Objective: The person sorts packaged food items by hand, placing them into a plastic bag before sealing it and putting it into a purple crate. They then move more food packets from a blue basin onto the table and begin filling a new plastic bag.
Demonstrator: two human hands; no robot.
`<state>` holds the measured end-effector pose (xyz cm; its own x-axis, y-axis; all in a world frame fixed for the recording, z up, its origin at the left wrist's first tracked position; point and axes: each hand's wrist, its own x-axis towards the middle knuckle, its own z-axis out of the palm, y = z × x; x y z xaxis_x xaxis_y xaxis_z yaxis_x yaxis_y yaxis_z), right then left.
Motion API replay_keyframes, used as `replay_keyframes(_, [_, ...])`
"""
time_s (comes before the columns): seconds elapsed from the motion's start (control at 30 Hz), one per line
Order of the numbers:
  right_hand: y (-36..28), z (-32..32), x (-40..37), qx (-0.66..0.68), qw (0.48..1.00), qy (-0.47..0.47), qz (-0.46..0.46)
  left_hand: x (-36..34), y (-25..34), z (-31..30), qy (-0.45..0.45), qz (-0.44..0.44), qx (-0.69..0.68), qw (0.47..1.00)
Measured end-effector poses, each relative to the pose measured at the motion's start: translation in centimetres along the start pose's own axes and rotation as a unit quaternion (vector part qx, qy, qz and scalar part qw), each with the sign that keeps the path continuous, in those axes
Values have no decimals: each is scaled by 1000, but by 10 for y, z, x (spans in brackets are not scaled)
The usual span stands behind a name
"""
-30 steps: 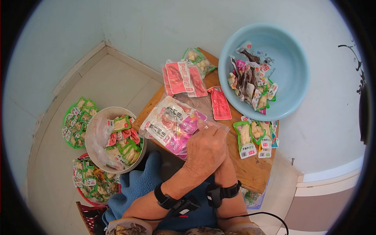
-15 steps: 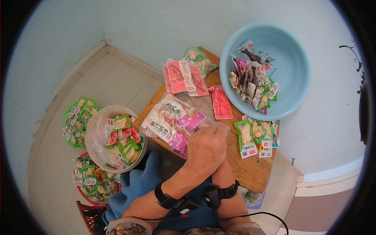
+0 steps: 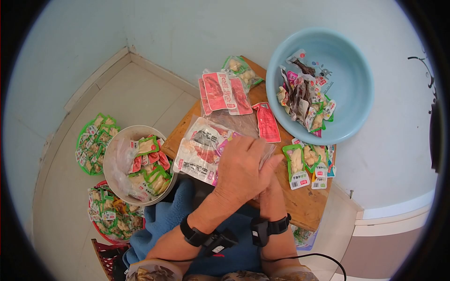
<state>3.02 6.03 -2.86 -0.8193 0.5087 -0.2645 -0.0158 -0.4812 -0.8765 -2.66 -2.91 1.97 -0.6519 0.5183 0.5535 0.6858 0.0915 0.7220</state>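
A white and purple food packet (image 3: 199, 152) lies in a clear plastic bag at the left edge of the wooden table. My left hand (image 3: 243, 164) rests over its right end, back upward, thumb apart from the fingers. Beneath it, my right hand (image 3: 268, 192) is mostly covered, and its fingers are hidden. Red packets (image 3: 220, 93) lie on the bag's far side. A single red packet (image 3: 267, 122) is just beyond my hands.
A blue basin (image 3: 349, 98) with mixed packets is at the back right. Green-edged packets (image 3: 295, 164) lie on the wooden table (image 3: 300, 206). A white bucket (image 3: 110, 164), a green basket (image 3: 82, 161) and a red basket (image 3: 101, 229), all holding packets, stand at left.
My left thumb has moved away from the fingers, and my left hand covers more of the packet's purple part. The packet lies flatter. My right hand has shifted slightly toward me.
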Motion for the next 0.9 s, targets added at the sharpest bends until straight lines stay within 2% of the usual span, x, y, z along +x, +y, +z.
replay_keyframes(0.07, [-2,2,-1,18,1000,1,11,4,-13,1,46,41,-4,998])
replay_keyframes(0.13, [-3,-5,1,30,999,3,16,3,-40,0,38,28,45,998])
replay_keyframes(0.2, [-3,-23,15,-114,970,-174,122,2,-56,-10,27,19,95,995])
replay_keyframes(0.23, [-7,-18,13,-110,971,-174,120,2,-61,-17,-12,6,145,989])
replay_keyframes(0.27, [-12,-8,8,-94,975,-165,114,2,-64,-21,-50,-7,193,980])
replay_keyframes(0.37, [-15,-3,3,-81,979,-145,115,-1,-67,-23,-81,-26,201,976])
replay_keyframes(0.53, [-15,-1,-5,-46,980,-122,149,-3,-62,-18,-90,-47,230,968])
replay_keyframes(0.6, [-9,-5,-5,25,981,-110,160,-3,-61,-17,-92,-51,234,967])
replay_keyframes(0.73, [-10,-1,-6,-4,987,-84,140,-5,-69,-14,-81,-57,205,974])
replay_keyframes(0.8, [-14,7,-7,-93,986,-43,132,-5,-70,-15,-76,-62,185,978])
replay_keyframes(0.83, [-5,8,-5,-90,986,-42,132,-6,-69,-16,-73,-53,187,978])
replay_keyframes(0.9, [16,8,2,-121,992,29,-14,-6,-67,-17,-70,-41,189,979])
